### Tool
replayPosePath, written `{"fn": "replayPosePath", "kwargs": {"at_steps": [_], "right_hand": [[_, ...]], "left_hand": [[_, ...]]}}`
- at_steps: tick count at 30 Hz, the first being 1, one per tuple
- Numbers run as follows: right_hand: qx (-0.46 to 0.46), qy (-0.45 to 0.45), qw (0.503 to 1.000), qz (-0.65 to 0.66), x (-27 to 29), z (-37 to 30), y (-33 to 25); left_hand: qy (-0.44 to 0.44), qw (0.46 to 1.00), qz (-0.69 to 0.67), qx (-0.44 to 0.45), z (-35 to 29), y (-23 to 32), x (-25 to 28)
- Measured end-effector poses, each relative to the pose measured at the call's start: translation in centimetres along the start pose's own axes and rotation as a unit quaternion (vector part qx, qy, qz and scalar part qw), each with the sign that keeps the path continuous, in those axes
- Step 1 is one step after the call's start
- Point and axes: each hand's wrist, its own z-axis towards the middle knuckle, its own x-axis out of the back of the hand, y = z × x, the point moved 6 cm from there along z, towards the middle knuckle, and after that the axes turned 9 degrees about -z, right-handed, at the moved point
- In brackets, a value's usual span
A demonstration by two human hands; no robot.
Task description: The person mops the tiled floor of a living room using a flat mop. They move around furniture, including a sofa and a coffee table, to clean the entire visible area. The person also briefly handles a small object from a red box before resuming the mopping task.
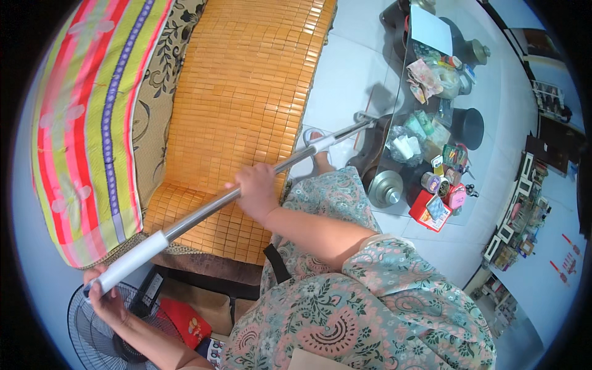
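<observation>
A long metal pole [203, 214] with a white grip runs slantwise from the lower left to the floor by the glass table. Wrapped round its end, my left hand [106, 297] holds the white grip, above a black fan [114, 327]. My right hand [256, 190] closes on the bare metal shaft farther along, over the seat with the orange-brown tile mat [246, 80]. A white collar [324, 143] sits on the lower shaft near my foot. The far end reaches a small bracket by the table edge, and what it carries is hard to make out.
A glass table [394, 139] with bags, jars and a red box [428, 211] stands to the right. On the left, a striped cloth [80, 129] covers the sofa back. A red bag [185, 324] lies beside the fan. Shelves [524, 228] line the far right wall.
</observation>
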Motion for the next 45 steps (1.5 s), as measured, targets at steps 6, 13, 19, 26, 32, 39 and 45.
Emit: {"fn": "replayPosePath", "kwargs": {"at_steps": [6, 13, 19, 26, 32, 39, 45], "right_hand": [[0.073, -0.036, 0.993, 0.089, 2.6, -4.9, -7.4], [0.209, -0.104, 0.970, 0.067, 6.9, -6.9, -3.4], [0.212, -0.071, 0.972, 0.077, 12.4, -9.1, -5.6], [0.217, 0.184, 0.955, 0.085, 23.5, -2.4, 1.2], [0.073, 0.326, 0.942, 0.036, 27.3, 6.5, 16.6], [0.027, 0.344, 0.938, 0.043, 27.0, 5.6, 21.4], [-0.057, 0.360, 0.929, 0.060, 26.0, -3.0, 16.6]], "left_hand": [[-0.002, 0.993, 0.017, -0.114, -7.0, 11.1, 2.9], [-0.063, 0.971, 0.088, -0.215, -14.1, 15.0, -6.0], [-0.208, 0.935, -0.102, -0.267, -19.3, 20.1, -5.5], [-0.285, 0.863, 0.043, -0.414, -22.1, 18.5, -19.3], [-0.352, 0.850, 0.185, -0.346, -21.4, 11.3, -42.2], [-0.473, 0.754, 0.274, -0.365, -23.1, 8.0, -46.9], [-0.566, 0.683, 0.305, -0.347, -25.3, 11.5, -43.0]]}}
